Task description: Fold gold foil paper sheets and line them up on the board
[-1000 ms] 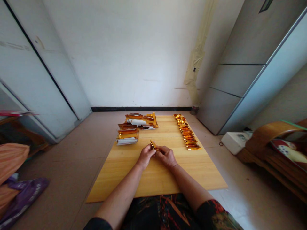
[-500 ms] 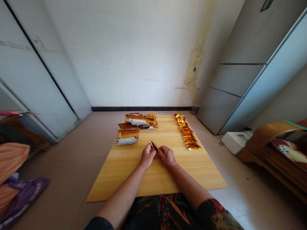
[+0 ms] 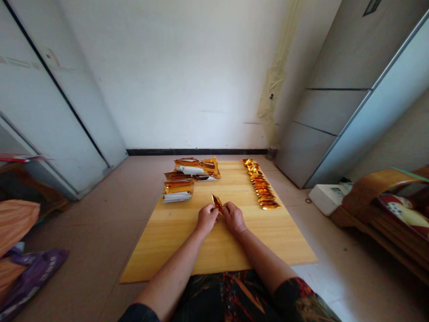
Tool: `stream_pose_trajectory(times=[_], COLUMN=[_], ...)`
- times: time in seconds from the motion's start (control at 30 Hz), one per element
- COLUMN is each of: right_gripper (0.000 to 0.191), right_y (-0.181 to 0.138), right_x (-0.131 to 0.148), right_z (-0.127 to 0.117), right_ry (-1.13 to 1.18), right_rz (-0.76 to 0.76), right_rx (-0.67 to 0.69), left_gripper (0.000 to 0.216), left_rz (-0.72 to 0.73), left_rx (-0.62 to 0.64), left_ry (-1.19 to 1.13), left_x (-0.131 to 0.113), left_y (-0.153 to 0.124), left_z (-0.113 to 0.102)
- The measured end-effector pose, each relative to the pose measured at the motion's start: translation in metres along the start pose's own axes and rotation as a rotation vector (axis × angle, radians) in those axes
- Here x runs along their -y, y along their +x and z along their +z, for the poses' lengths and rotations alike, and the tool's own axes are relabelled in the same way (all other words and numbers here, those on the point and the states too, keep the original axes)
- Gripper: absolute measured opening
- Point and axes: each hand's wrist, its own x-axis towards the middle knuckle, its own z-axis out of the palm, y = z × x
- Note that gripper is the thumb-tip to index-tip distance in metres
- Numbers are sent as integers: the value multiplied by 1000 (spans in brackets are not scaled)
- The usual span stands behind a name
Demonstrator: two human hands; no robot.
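A shiny gold folded foil piece (image 3: pixel 217 203) stands tilted between my two hands, over the middle of the wooden board (image 3: pixel 268 241). My left hand (image 3: pixel 207 218) is closed on its near left side. On its right side, my right hand (image 3: pixel 233 217) pinches it; the fingertips are partly hidden. To the right lies a row of folded gold foil pieces (image 3: pixel 263 185), overlapping one another. At the back left are stacks of flat gold foil sheets (image 3: pixel 178 187) with white sheets (image 3: pixel 177 197) among them.
Pale cabinets (image 3: pixel 67 89) stand left and a grey refrigerator (image 3: pixel 321 107) right. A wooden seat (image 3: pixel 368 214) and a white box (image 3: pixel 326 199) sit on the floor at right. Orange and purple bags (image 3: pixel 36 268) lie at lower left.
The foil piece has turned more upright and shows more of its gold face above my fingers. My hands have shifted only slightly around it.
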Motion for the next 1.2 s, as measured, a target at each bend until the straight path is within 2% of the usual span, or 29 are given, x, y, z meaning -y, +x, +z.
stream_pose_trajectory(times=[0.23,0.87,1.2], right_gripper=[22,21,21], right_y=[0,3,1], right_x=[0,-5,-3], right_z=[1,5,3], right_ry=[-68,-137,-63], right_rz=[30,24,12], right_rx=[-47,-78,-99], left_gripper=[11,16,13], left_rz=[-10,-83,-100], left_rx=[-50,-53,-38], left_ry=[137,137,75], left_x=[-4,-15,-11], left_y=[-2,-5,-4], left_z=[2,0,0])
